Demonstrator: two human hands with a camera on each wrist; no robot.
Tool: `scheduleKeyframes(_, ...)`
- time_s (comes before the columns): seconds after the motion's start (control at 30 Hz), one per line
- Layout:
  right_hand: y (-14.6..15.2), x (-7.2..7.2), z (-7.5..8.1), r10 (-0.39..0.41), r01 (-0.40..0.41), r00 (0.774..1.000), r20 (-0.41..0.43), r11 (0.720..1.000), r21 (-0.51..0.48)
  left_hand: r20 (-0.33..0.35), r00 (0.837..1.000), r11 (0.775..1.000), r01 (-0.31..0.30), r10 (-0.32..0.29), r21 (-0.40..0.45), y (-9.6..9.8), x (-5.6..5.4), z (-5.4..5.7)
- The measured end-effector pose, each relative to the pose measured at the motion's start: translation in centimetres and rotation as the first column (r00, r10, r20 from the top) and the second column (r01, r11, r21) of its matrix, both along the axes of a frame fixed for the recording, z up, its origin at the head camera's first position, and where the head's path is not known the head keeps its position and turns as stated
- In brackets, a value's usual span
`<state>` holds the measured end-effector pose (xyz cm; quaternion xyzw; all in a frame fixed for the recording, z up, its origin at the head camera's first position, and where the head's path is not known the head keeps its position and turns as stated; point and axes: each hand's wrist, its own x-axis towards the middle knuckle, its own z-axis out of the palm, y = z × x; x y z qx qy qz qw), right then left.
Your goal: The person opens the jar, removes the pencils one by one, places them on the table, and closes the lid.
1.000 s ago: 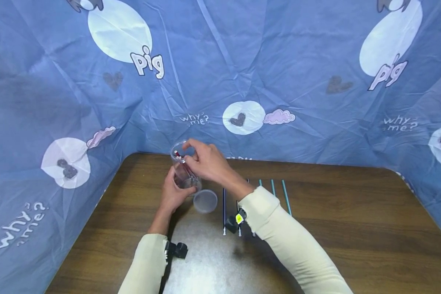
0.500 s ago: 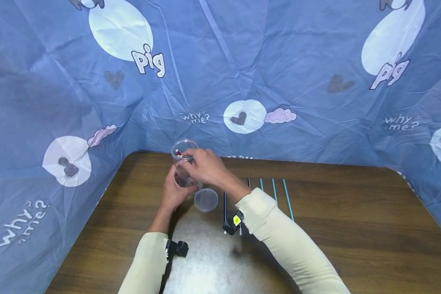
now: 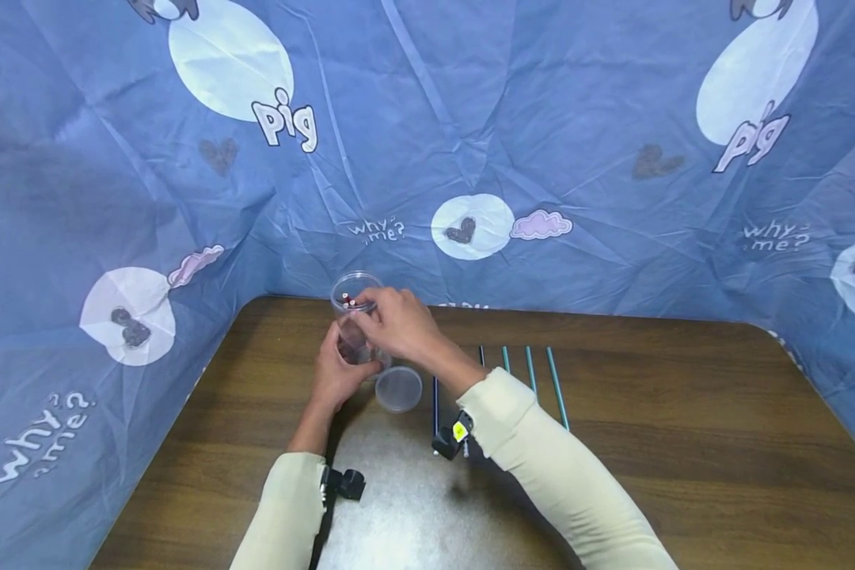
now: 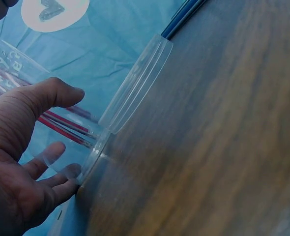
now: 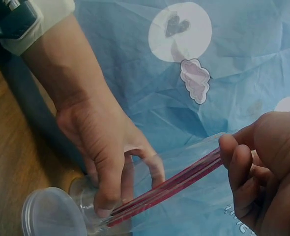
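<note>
A tall clear plastic jar [image 3: 342,315] stands near the table's back edge with several red pencils [image 5: 184,179] slanting inside. My left hand [image 3: 336,370] grips the jar low down, thumb on one side and fingers on the other, as the left wrist view also shows. At the rim, my right hand [image 3: 399,323] has its fingers curled and appears to pinch the pencils' upper ends; the fingertips partly hide this contact. White pencil ends show just left of those fingertips in the head view. Beside the jar's base lies its round clear lid [image 3: 399,389].
Right of the lid, a dark blue pencil [image 3: 436,408] and several others lie in a row, partly hidden by my right forearm. Teal pencils [image 3: 557,388] form its right end. A blue printed cloth [image 3: 577,158] hangs behind the wooden table [image 3: 684,412].
The right hand's raised index finger has come down to the rim and the fingers have closed in. The pencil ends have shifted slightly right. The left hand keeps its hold.
</note>
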<state>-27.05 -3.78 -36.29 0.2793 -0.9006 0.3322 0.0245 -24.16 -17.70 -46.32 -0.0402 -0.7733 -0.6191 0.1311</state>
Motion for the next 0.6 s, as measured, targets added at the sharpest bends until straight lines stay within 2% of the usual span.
scheduleKeyframes(0.23, 0.2, 0.0, -0.1, -0.001, 0.0, 1.0, -0.01, 0.998, -0.059, -0.027, 0.999, 0.998, -0.037, 0.036, -0.052, -0.6, -1.8, -3.1)
scheduleKeyframes(0.33, 0.3, 0.0, -0.3, 0.002, -0.003, 1.0, -0.004, 0.996, -0.088, -0.029, 0.999, 0.998, -0.038, 0.036, -0.057, -0.8, -2.1, -3.7)
scheduleKeyframes(0.5, 0.3, -0.1, -0.6, 0.005, -0.006, 1.0, -0.003, 0.989, -0.145, -0.029, 0.999, 0.998, -0.036, 0.034, -0.056, -1.0, -2.1, -3.7)
scheduleKeyframes(0.6, 0.2, -0.1, -0.8, 0.007, -0.008, 1.0, -0.007, 0.982, -0.187, -0.021, 0.999, 0.998, -0.03, 0.029, -0.049, -0.6, -1.1, -1.9)
